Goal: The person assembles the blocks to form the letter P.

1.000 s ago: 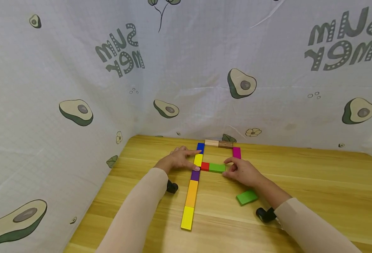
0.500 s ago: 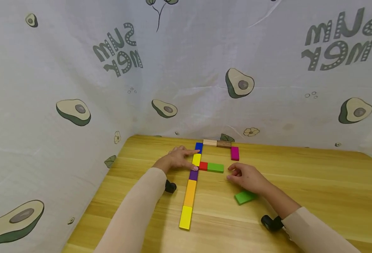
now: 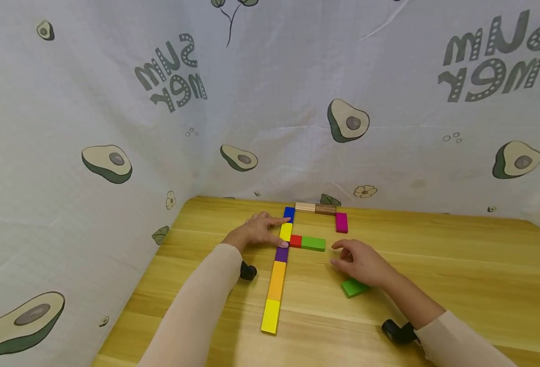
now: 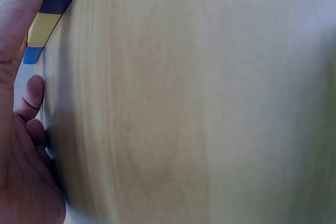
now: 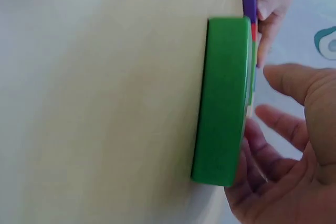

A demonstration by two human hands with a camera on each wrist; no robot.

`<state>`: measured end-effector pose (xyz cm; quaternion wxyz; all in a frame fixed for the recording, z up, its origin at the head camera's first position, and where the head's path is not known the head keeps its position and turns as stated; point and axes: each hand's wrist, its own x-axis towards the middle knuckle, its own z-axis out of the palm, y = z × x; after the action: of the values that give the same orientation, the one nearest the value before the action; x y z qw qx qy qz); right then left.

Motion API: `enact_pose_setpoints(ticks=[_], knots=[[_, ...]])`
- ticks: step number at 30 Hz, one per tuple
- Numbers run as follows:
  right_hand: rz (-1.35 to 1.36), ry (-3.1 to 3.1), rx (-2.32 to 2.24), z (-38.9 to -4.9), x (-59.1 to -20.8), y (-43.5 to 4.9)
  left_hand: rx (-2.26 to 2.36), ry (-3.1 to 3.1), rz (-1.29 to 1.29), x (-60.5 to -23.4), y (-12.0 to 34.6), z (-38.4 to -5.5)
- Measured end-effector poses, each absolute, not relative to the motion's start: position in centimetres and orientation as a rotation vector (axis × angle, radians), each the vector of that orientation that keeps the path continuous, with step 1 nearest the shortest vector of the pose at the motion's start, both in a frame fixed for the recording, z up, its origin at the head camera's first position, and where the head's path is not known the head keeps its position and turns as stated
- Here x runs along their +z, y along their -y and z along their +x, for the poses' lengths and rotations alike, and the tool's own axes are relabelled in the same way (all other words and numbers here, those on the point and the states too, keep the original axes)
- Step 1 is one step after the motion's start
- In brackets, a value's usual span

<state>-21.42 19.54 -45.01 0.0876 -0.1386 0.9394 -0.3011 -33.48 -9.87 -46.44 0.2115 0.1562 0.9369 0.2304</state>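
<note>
A column of flat blocks runs toward the wall: yellow (image 3: 270, 316), orange (image 3: 276, 281), purple (image 3: 281, 254), a second yellow (image 3: 286, 232) and blue (image 3: 289, 214). My left hand (image 3: 260, 230) lies along its far half, thumb at the purple block and index finger on the blue one. From the column a red block (image 3: 295, 241) and a green block (image 3: 313, 243) extend rightward, end to end. My right hand (image 3: 361, 262) hovers with relaxed, parted fingers and holds nothing. Partly under it in the head view lies a loose green block (image 3: 354, 288), seen large in the right wrist view.
At the back, a striped light wood block (image 3: 305, 207) and a dark brown block (image 3: 325, 209) form a row, with a magenta block (image 3: 341, 223) at its right end. An avocado-print curtain (image 3: 293, 173) hangs behind the wooden table (image 3: 458, 285).
My right hand has drawn back from the right end of the green block beside the red one, toward the loose green block. My left hand stays in place on the column.
</note>
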Motion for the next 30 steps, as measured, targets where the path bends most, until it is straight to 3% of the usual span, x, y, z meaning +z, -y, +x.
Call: enact_pose_setpoints(ticks=[7, 13, 30], knots=[[-0.31, -2.99, -0.716, -17.7, -44.7, -20.7, 0.627, -2.612, 0.45, -46.5, 9.7, -33.5], [-0.051, -2.958, -0.61, -15.5, -45.0, -21.6, 0.618, -2.607, 0.456, -46.5, 9.8, -33.6], [0.008, -2.75, -0.773, -15.7, -45.0, -22.0, 0.65, -2.612, 0.438, -46.5, 9.9, -33.5]])
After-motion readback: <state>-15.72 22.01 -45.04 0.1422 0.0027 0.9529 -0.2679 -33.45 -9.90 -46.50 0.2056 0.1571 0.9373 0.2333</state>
